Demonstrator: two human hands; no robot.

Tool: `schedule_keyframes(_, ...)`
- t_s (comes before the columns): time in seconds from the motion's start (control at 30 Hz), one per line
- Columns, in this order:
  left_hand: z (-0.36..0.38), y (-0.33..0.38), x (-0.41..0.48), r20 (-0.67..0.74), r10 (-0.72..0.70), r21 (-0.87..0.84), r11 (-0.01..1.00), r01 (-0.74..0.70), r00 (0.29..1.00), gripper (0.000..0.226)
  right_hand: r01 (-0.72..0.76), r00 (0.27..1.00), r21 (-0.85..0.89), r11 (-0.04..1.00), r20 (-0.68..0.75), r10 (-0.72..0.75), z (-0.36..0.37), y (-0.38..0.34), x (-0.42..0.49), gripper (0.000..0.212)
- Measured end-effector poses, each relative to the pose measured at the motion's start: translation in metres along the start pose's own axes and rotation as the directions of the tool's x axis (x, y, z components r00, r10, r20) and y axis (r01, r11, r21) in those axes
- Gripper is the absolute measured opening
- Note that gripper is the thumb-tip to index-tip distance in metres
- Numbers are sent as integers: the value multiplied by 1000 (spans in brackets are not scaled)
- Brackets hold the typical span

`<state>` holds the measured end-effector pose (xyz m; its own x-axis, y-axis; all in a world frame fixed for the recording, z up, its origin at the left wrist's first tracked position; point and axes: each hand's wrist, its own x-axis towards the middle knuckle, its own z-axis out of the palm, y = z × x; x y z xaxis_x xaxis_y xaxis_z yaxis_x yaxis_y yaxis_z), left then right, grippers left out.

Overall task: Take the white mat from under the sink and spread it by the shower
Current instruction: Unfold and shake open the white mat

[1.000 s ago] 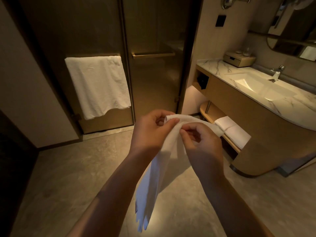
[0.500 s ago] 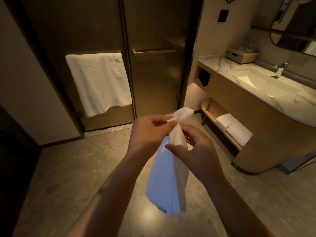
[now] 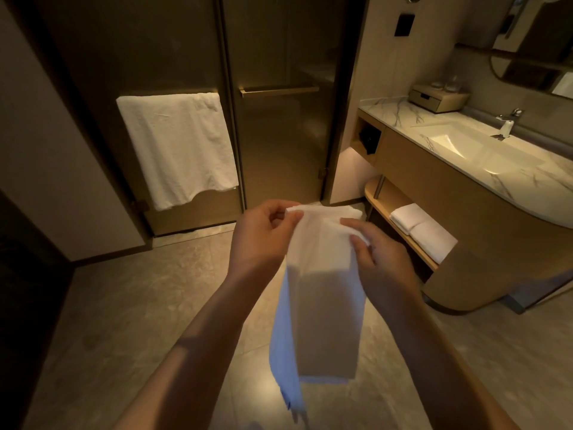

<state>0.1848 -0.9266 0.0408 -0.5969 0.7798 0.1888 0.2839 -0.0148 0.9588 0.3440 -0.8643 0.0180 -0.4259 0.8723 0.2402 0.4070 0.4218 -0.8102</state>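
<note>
Head view — where's the white mat (image 3: 322, 293)?

— Hanging between my hands, still partly folded, clear of the floor (image 3: 130, 305). My left hand (image 3: 263, 237) pinches its top left corner; my right hand (image 3: 381, 262) is closed on the top edge just beside it, thumb over the cloth.

— Why so close together?

— I'd say I'm finding the edges, so it drops open before I spread it.

— And round about?

— Ahead of my hands the shower door (image 3: 279, 135); beyond my left hand a towel (image 3: 176, 147) hangs on a bar. Past my right hand is the shelf (image 3: 387, 197) under the sink (image 3: 459, 141), two folded towels (image 3: 421, 231) still on it
</note>
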Motion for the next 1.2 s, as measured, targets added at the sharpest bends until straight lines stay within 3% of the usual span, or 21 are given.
schedule_keyframes(0.2, -7, -3, 3, -67, 82, 115, 991, -74, 994, 10, -52, 985, -123, 991, -170, 31, -27, 28, 4, 30)
schedule_keyframes(0.37, -11, -3, 6, -112, 132, 134, 984, -116, 985, 10, -161, 977, -153, 975, -164, 135, -41, 46, 8, 33)
schedule_keyframes(0.53, -7, 2, 5, -64, 179, 164, 972, -167, 982, 10, -163, 978, -203, 966, -160, 131, -39, 44, 5, 37)
schedule_keyframes(0.67, -3, 6, 2, 9, 209, 198, 958, -207, 978, 11, -69, 988, -162, 984, -144, 45, -34, 28, 5, 33)
schedule_keyframes(0.9, 10, 7, -10, 224, 238, 273, 916, -296, 945, 9, 51, 999, 54, 997, 14, -51, -1, -10, 4, 22)
schedule_keyframes(1.03, 5, 6, -8, 206, 270, 284, 903, -322, 940, 10, 202, 979, -12, 979, -33, -202, 11, -11, 1, 21)
schedule_keyframes(1.2, -3, 2, -7, 171, 273, 274, 910, -312, 947, 10, 258, 958, -38, 965, -118, -261, 22, -13, 5, 17)
